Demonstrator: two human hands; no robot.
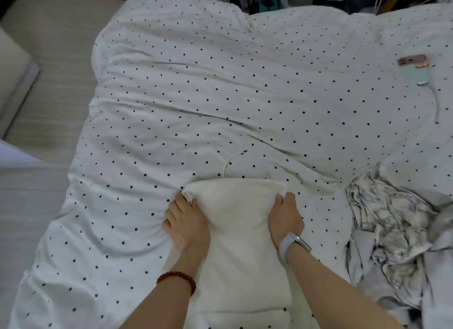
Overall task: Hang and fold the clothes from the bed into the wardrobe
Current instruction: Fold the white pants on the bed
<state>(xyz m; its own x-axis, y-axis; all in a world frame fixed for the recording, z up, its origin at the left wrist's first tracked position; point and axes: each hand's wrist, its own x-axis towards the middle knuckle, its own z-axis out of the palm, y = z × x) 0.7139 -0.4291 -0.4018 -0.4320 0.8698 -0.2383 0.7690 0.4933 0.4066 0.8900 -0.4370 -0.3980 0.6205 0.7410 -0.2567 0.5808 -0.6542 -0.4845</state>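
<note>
A white garment (240, 230) of soft, plain cloth was seen folded into a long rectangle at the lower centre of the frame, laid on the bed (220, 96). Its far edge was rounded and thick where the layers doubled over. That far end was held from both sides: the left hand (187, 223) was placed at its left corner, with the thumb pressed on top and the fingers (171, 213) curled down beside and under the cloth; the right hand (285, 216) was wrapped round the right edge, its fingers tucked out of sight beneath the fold. A red bead bracelet (177, 279) was worn on the left wrist and a pale-strapped watch (293, 244) on the right.

The bed was covered by a white quilt dotted with small dark spots, creased in long shallow folds. A thin white cable (231, 160) was curved just beyond the garment. A crumpled grey-and-white marbled cloth (392, 225) was heaped at the lower right. A phone (414, 69) was lying at the upper right.
</note>
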